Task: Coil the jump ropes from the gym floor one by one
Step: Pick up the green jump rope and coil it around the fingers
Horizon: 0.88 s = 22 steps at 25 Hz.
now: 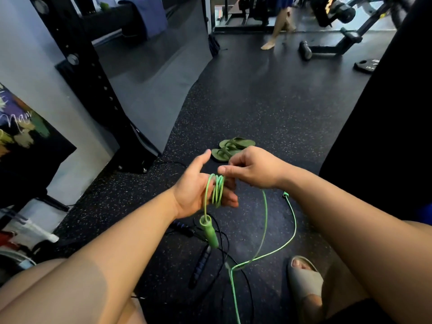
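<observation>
A green jump rope [265,220] is wound in several loops [217,190] around the fingers of my left hand [198,192], whose thumb sticks up. One green handle [209,232] hangs below that hand. My right hand [252,170] pinches the rope just above the loops, and the rest trails down to the floor and off toward the far handle [285,195]. A black jump rope [201,263] with dark handles lies tangled on the floor under my hands.
Green flip-flops [233,148] lie just beyond my hands. A black rack upright [93,76] and grey mat [149,73] stand left. A black bag [385,136] hangs right. Another person's bare leg [278,26] and a bench frame [334,40] are far back. My sandalled foot [304,277] is lower right.
</observation>
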Each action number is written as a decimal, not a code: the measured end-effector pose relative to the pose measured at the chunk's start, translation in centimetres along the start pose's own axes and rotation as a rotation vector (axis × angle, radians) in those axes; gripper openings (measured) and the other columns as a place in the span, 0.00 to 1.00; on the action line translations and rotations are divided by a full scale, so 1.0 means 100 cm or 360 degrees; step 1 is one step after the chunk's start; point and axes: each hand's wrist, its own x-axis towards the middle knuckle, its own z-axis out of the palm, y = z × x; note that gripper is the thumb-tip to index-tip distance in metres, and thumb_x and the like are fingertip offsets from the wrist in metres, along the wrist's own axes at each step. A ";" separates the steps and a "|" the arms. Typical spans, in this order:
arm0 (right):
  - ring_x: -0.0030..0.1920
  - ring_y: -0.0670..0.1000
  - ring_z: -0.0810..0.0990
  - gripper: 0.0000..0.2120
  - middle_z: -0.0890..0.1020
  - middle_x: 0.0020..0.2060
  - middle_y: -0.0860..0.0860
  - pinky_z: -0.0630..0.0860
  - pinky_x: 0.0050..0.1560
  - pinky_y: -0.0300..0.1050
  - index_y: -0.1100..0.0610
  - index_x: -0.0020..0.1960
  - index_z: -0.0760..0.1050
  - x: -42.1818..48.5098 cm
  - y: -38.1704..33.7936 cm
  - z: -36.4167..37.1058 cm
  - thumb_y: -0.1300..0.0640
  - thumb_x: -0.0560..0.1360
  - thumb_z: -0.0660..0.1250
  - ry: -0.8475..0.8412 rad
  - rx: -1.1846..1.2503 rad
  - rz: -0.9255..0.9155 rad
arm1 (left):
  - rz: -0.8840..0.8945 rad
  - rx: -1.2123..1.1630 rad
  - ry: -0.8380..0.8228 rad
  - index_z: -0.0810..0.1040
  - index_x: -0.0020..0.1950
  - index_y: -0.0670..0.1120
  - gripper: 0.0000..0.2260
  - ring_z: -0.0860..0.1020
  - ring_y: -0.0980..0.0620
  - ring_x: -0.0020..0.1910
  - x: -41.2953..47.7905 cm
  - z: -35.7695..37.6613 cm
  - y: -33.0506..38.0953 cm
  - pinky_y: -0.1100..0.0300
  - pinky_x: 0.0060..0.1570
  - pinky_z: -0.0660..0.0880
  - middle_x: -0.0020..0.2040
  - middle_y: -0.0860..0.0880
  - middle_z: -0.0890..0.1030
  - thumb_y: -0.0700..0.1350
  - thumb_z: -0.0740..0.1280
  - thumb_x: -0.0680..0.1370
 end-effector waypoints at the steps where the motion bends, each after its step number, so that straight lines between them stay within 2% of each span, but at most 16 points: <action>1: 0.25 0.43 0.68 0.21 0.73 0.23 0.47 0.66 0.29 0.42 0.58 0.36 0.79 0.001 0.006 0.001 0.42 0.76 0.69 0.0052 0.0066 -0.0025 | -0.0025 -0.0003 -0.0046 0.79 0.49 0.31 0.43 0.82 0.35 0.44 -0.002 0.002 0.003 0.45 0.61 0.74 0.38 0.35 0.81 0.72 0.51 0.73; 4: 0.28 0.45 0.66 0.27 0.69 0.27 0.49 0.64 0.31 0.44 0.66 0.36 0.74 0.006 0.026 0.016 0.40 0.73 0.69 0.0210 0.0355 -0.0020 | -0.0014 -0.0093 -0.0165 0.78 0.45 0.35 0.40 0.82 0.37 0.39 -0.009 0.002 0.011 0.47 0.54 0.76 0.32 0.38 0.80 0.73 0.51 0.73; 6: 0.30 0.46 0.66 0.31 0.68 0.29 0.49 0.66 0.33 0.46 0.64 0.37 0.71 0.007 0.033 0.036 0.33 0.73 0.64 0.0266 0.0520 0.0020 | 0.0027 -0.0210 -0.0183 0.77 0.46 0.36 0.39 0.81 0.39 0.36 -0.011 0.000 0.013 0.52 0.46 0.77 0.31 0.41 0.79 0.73 0.50 0.73; 8: 0.32 0.50 0.69 0.34 0.70 0.31 0.52 0.69 0.34 0.49 0.61 0.39 0.73 0.008 0.035 0.056 0.28 0.74 0.58 0.0259 0.0719 0.0105 | 0.0092 -0.0330 -0.0165 0.77 0.46 0.37 0.38 0.80 0.40 0.35 -0.013 -0.001 0.012 0.52 0.44 0.75 0.31 0.43 0.77 0.73 0.51 0.73; 11: 0.30 0.54 0.70 0.29 0.71 0.31 0.57 0.71 0.33 0.52 0.60 0.39 0.72 0.007 0.033 0.080 0.34 0.79 0.55 0.0152 0.0934 0.0323 | 0.0300 -0.0771 -0.0144 0.78 0.49 0.36 0.37 0.79 0.43 0.39 -0.014 -0.002 0.014 0.54 0.49 0.76 0.37 0.43 0.79 0.72 0.58 0.72; 14: 0.27 0.52 0.67 0.23 0.68 0.28 0.52 0.70 0.32 0.48 0.55 0.37 0.68 0.002 0.030 0.094 0.40 0.82 0.55 -0.0141 0.1041 0.0526 | 0.0586 -0.0936 0.0070 0.77 0.55 0.38 0.36 0.82 0.39 0.52 -0.013 -0.009 0.021 0.50 0.62 0.74 0.47 0.42 0.82 0.70 0.57 0.71; 16: 0.26 0.50 0.66 0.22 0.67 0.27 0.51 0.69 0.31 0.46 0.55 0.37 0.68 -0.001 0.027 0.093 0.43 0.84 0.54 -0.0307 0.0960 0.0529 | 0.0716 -0.0953 0.0226 0.75 0.58 0.39 0.36 0.80 0.38 0.60 -0.015 -0.016 0.026 0.50 0.67 0.71 0.52 0.41 0.82 0.70 0.54 0.74; 18: 0.25 0.49 0.67 0.20 0.68 0.29 0.52 0.69 0.29 0.45 0.55 0.38 0.71 -0.002 0.020 0.083 0.46 0.84 0.55 -0.0398 0.0751 0.0462 | 0.0788 -0.0927 0.0412 0.73 0.61 0.39 0.35 0.79 0.37 0.63 -0.014 -0.028 0.029 0.50 0.70 0.69 0.54 0.41 0.82 0.69 0.53 0.75; 20: 0.26 0.49 0.70 0.20 0.71 0.30 0.52 0.72 0.27 0.42 0.54 0.38 0.74 -0.001 0.010 0.067 0.46 0.84 0.57 -0.0399 0.0420 0.0355 | 0.0785 -0.0831 0.0605 0.72 0.62 0.39 0.34 0.80 0.37 0.62 -0.012 -0.037 0.030 0.49 0.72 0.66 0.54 0.40 0.83 0.68 0.53 0.76; 22: 0.28 0.47 0.72 0.20 0.75 0.31 0.51 0.72 0.30 0.39 0.54 0.40 0.78 0.001 0.001 0.050 0.45 0.83 0.57 -0.0323 0.0066 0.0181 | 0.0682 -0.0649 0.0742 0.72 0.63 0.36 0.36 0.81 0.37 0.56 -0.009 -0.037 0.027 0.47 0.69 0.70 0.52 0.37 0.83 0.68 0.52 0.78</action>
